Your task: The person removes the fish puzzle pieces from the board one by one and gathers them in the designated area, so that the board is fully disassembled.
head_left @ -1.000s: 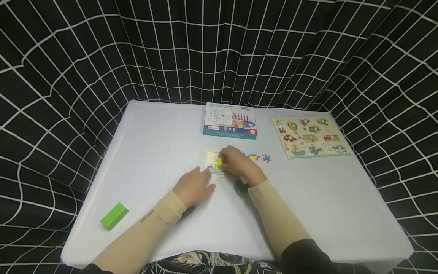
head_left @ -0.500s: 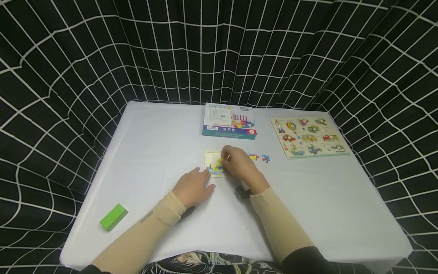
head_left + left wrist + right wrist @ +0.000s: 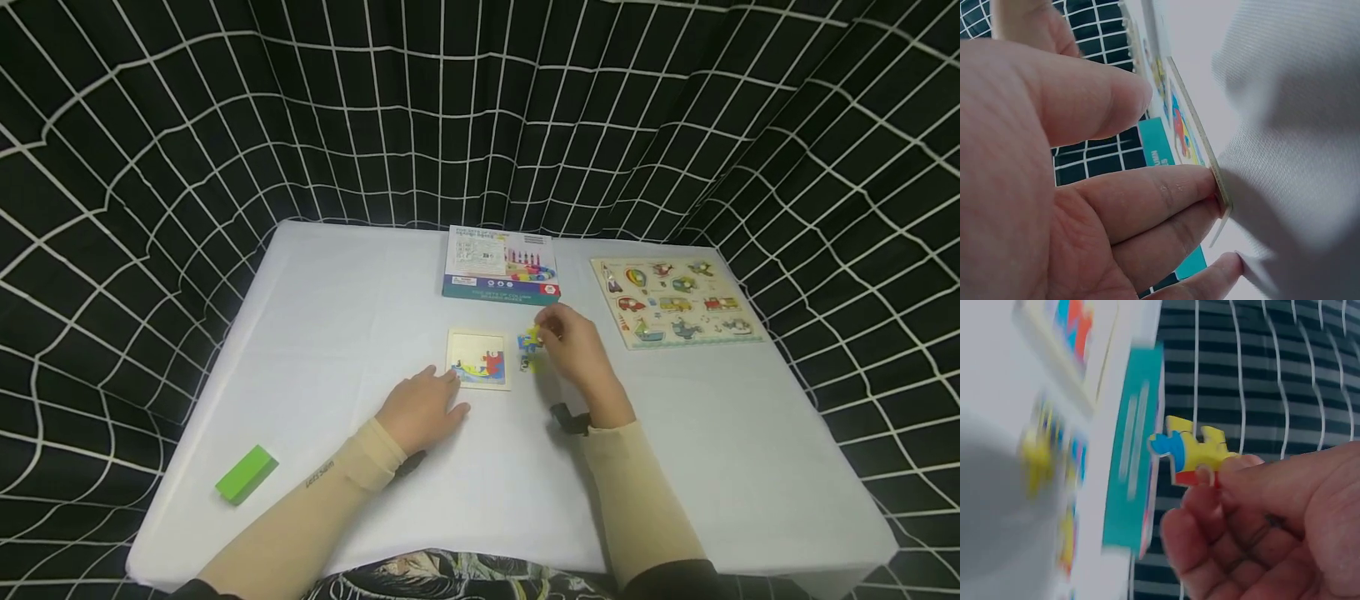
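A small wooden jigsaw tray (image 3: 477, 343) lies mid-table, its lower part filled with blue, yellow and red pieces. My left hand (image 3: 420, 408) rests at its lower left corner, fingertips touching the tray edge (image 3: 1200, 134) in the left wrist view. My right hand (image 3: 577, 348) is to the right of the tray and pinches a jigsaw piece (image 3: 1200, 453) between thumb and fingers. That piece is yellow with blue and red parts and hangs above the table. Below it lies another jigsaw piece (image 3: 527, 364) with yellow on it. More loose pieces (image 3: 1066, 540) appear blurred in the right wrist view.
Behind the tray lies a printed toy box (image 3: 501, 265) with a teal side. A wooden picture board (image 3: 678, 302) with vehicle shapes is at the right. At the front left sits a green block (image 3: 246, 475). Gridded black cloth (image 3: 480, 125) surrounds the white table.
My right hand has moved right, off the tray, and now holds a yellow and blue jigsaw piece. A red piece shows in the tray where the hand was. My left hand stays put.
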`<control>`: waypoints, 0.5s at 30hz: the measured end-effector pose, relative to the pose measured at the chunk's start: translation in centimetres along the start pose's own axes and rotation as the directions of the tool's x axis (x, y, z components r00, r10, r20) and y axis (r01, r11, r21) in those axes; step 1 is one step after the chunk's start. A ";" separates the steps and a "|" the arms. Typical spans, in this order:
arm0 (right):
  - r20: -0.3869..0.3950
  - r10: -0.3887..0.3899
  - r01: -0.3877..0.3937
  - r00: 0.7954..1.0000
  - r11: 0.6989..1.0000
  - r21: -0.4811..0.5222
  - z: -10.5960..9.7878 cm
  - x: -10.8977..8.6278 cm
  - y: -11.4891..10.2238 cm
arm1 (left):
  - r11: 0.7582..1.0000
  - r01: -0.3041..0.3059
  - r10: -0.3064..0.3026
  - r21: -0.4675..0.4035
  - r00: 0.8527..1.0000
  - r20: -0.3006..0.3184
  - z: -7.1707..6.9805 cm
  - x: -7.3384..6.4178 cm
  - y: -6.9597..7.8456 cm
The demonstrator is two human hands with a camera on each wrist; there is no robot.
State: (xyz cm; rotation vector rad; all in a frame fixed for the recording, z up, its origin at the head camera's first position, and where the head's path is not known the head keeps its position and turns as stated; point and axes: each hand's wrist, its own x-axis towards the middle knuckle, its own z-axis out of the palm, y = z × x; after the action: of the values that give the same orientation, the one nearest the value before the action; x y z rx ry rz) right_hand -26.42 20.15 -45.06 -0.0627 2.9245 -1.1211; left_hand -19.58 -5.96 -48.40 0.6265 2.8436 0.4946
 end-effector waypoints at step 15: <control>0.139 0.251 -0.250 0.958 0.968 -0.025 -0.9 -0.6 5.7 | 1.000 0.001 -0.001 0.004 1.000 0.009 0.0 0.1 -0.1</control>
State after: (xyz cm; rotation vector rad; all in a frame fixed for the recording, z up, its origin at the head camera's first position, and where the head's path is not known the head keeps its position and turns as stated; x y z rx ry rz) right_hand -26.06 24.95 -48.20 0.2131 2.7159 -1.0220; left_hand -19.66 -5.99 -48.43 0.6264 2.8373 0.4842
